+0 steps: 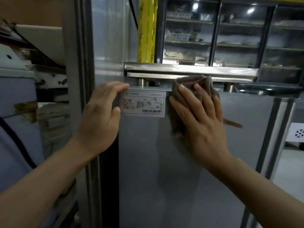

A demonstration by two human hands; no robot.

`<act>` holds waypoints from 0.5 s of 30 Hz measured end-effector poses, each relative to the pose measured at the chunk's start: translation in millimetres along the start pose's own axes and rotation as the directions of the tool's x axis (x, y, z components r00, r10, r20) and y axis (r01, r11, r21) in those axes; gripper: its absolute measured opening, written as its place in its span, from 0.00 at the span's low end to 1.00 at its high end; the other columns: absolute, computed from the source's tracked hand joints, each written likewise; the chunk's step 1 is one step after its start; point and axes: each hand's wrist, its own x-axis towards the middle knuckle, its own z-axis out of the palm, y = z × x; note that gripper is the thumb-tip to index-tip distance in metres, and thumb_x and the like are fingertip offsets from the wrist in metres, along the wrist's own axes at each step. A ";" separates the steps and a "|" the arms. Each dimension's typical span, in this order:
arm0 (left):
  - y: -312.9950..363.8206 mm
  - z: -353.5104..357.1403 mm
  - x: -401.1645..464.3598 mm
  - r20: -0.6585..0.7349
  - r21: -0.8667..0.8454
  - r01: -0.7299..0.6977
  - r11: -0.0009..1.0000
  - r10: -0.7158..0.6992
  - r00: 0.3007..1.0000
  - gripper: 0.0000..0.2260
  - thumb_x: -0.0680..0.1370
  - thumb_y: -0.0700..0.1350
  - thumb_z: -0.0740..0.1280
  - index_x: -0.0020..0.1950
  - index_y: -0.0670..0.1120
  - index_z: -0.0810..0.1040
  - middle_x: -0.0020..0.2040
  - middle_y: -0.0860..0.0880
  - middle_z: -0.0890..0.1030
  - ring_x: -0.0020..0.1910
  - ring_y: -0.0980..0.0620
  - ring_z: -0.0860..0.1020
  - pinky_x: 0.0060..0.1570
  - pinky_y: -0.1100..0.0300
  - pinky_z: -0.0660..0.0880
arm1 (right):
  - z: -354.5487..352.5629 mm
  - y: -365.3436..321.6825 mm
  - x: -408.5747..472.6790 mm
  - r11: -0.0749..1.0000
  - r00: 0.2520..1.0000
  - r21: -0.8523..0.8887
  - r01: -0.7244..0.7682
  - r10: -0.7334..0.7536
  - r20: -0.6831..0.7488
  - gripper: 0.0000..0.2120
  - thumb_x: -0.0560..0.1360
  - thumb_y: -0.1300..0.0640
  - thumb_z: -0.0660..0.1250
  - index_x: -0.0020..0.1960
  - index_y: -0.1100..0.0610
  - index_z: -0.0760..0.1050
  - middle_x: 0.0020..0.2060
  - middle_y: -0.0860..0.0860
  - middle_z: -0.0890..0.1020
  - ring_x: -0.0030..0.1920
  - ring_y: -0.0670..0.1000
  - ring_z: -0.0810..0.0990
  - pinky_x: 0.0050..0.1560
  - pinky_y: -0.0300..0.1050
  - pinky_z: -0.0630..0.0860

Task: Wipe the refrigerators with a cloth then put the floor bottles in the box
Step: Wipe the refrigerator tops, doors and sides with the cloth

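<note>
A grey steel refrigerator [189, 170] fills the middle of the view, with a white rating label [144, 102] near its top corner. My right hand [200, 116] presses a brown cloth [176, 124] flat against the steel just right of the label, fingers straight and spread. My left hand [102, 112] holds the refrigerator's top left corner, fingertips on the upper edge and thumb beside the label. No floor bottles or box are in view.
A steel shelf ledge [190, 71] juts out just above the cloth. Behind it stands a glass-fronted cooler [238, 35] and a yellow roll of wrap [146, 30]. A tall steel panel [108, 38] and stacked boxes [32, 63] are on the left.
</note>
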 end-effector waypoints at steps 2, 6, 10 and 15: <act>-2.9 -0.1 -2.3 0.000 -0.036 0.011 0.999 -0.011 1.000 0.26 0.70 0.25 0.62 0.67 0.40 0.70 0.64 0.48 0.71 0.64 0.58 0.66 0.67 0.70 0.60 | 5.6 -12.6 8.8 0.998 0.998 0.028 -0.049 0.050 -0.042 0.25 0.76 0.51 0.60 0.73 0.52 0.65 0.74 0.51 0.63 0.73 0.60 0.59 0.71 0.63 0.56; -2.5 4.1 -7.4 -0.038 -0.084 0.026 0.996 -0.029 0.999 0.28 0.70 0.25 0.62 0.69 0.42 0.69 0.65 0.55 0.67 0.66 0.62 0.64 0.69 0.71 0.57 | 17.8 -40.0 -41.9 0.962 0.956 0.015 0.271 -0.271 0.114 0.24 0.74 0.55 0.58 0.71 0.52 0.67 0.74 0.49 0.61 0.64 0.59 0.67 0.71 0.58 0.54; -3.6 -1.7 -6.8 0.000 -0.159 0.083 0.984 -0.084 0.996 0.27 0.73 0.28 0.62 0.70 0.46 0.68 0.67 0.56 0.69 0.66 0.64 0.64 0.66 0.76 0.57 | 11.0 -37.3 -57.5 0.861 0.824 0.009 0.509 -0.490 0.283 0.24 0.72 0.54 0.58 0.68 0.50 0.68 0.73 0.49 0.62 0.63 0.57 0.67 0.72 0.54 0.50; -10.6 -17.4 -10.1 0.127 -0.304 0.131 0.944 -0.096 0.987 0.29 0.76 0.31 0.60 0.74 0.52 0.60 0.69 0.58 0.68 0.66 0.69 0.66 0.65 0.73 0.63 | 15.4 -40.6 16.4 0.981 0.979 0.011 0.192 -0.192 0.072 0.26 0.76 0.50 0.57 0.73 0.50 0.64 0.74 0.50 0.62 0.70 0.59 0.63 0.72 0.54 0.52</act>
